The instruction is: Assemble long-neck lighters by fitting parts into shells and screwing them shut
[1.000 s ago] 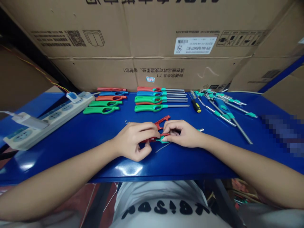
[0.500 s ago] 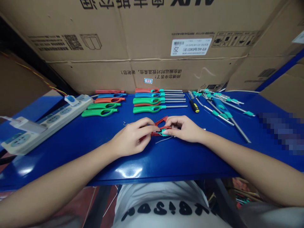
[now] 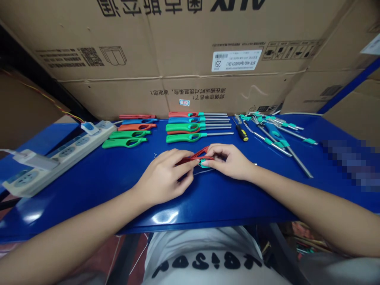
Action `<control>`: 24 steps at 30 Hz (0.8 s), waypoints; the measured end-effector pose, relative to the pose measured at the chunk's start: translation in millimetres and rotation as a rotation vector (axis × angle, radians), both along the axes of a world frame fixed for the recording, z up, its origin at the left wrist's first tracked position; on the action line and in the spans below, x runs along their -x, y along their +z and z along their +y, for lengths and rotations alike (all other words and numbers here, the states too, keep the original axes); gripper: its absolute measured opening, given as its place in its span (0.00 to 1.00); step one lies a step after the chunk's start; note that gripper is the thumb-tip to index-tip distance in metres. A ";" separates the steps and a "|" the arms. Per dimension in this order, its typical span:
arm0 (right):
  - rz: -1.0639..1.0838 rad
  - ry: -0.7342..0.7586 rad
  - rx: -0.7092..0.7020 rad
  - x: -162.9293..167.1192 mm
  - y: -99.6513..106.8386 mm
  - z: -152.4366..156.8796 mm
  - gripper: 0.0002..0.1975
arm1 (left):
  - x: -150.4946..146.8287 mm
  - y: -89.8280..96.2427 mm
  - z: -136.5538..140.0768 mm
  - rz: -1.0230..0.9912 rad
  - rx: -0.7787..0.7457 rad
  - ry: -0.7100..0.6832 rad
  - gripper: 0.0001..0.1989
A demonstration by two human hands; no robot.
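Observation:
Just in front of me, a red lighter casing [image 3: 203, 152] is held between both hands above the blue table. My left hand [image 3: 166, 174] pinches its left part, with thumb and forefinger meeting near the middle. On the right, my right hand [image 3: 227, 159] grips the casing by the edge of its trigger loop. Between the fingertips shows a teal piece [image 3: 204, 163], and a thin grey wire [image 3: 204, 171] trails below it. The fingers cover most of the casing. A small metal tip [image 3: 255, 163] pokes out beyond my right hand.
Lighter casings [image 3: 127, 134] lie in a column at the back left. Lighters with metal rods [image 3: 185, 137] line the back middle. To their right are a screwdriver [image 3: 242, 133] and a pile of rods [image 3: 279, 138] with teal parts. A power strip [image 3: 69, 152] runs along the left.
My left hand has shifted slightly down, its thumb and forefinger now closer to the teal piece. The red casing sits differently between the hands. My right hand has hardly moved.

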State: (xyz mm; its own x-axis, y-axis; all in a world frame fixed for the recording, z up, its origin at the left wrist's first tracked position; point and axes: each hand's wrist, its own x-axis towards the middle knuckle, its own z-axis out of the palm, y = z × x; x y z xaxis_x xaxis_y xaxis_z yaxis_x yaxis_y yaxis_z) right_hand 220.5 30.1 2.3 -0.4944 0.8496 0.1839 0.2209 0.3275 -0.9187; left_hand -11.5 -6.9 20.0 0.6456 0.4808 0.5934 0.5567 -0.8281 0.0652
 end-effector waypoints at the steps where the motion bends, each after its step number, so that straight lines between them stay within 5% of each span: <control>1: 0.001 -0.003 -0.001 0.4 -0.1 -0.3 0.16 | -0.9 0.3 -1.7 0.020 -0.017 0.025 0.13; 14: -0.003 0.012 -0.047 5.3 -1.7 -3.5 0.16 | 1.7 0.2 -5.2 0.139 -0.118 0.105 0.10; 24: -0.045 0.028 0.085 3.7 0.3 -0.4 0.18 | 1.5 -0.7 -3.3 0.129 -0.115 0.100 0.10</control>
